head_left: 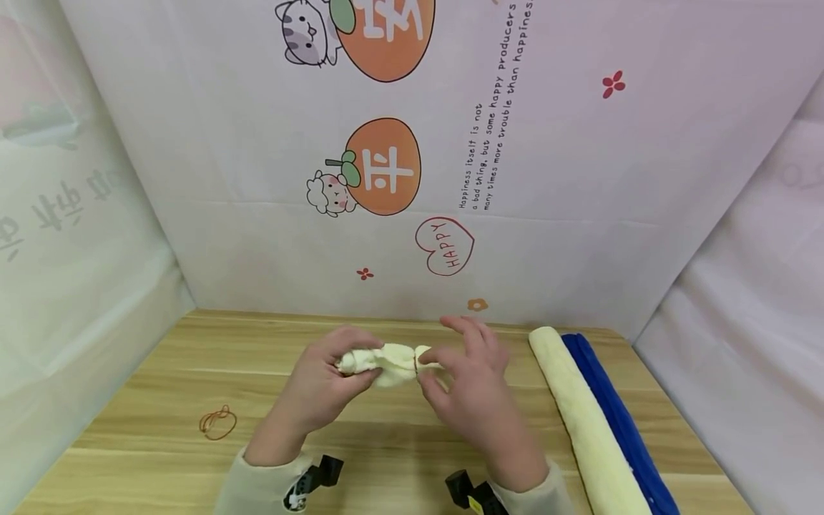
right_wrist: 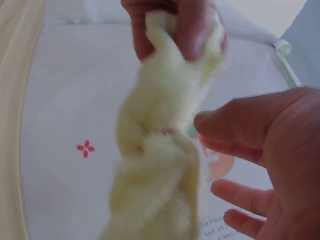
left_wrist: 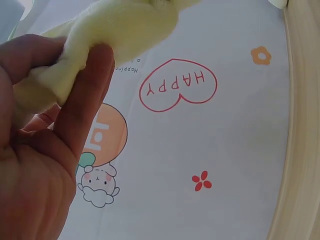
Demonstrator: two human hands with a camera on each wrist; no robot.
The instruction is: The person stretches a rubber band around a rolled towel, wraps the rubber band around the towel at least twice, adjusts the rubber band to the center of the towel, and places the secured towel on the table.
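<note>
The left hand [head_left: 320, 375] grips one end of one pale-yellow plush-fabric bundle [head_left: 397, 361] between the hands, presumably steadying it; the right hand [head_left: 473, 379], fingers spread, holding nothing, hovers beside its one thin reddish band [head_left: 415, 361]. Outward on the wooden bench [head_left: 154, 386]: one orange cord loop [head_left: 222, 413] left; one cream fabric roll [head_left: 584, 415] and one blue fabric roll [head_left: 615, 415] right, likely leaving workspace.

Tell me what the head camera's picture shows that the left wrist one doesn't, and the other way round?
Only the head view shows the loose orange band, the blue cloth roll, the striped cat print and the beige sleeves.

Only the left wrist view shows the palm side of the left hand; the head view shows its back.

Both show that hand holding the cream cloth, plus the HAPPY heart print.
</note>
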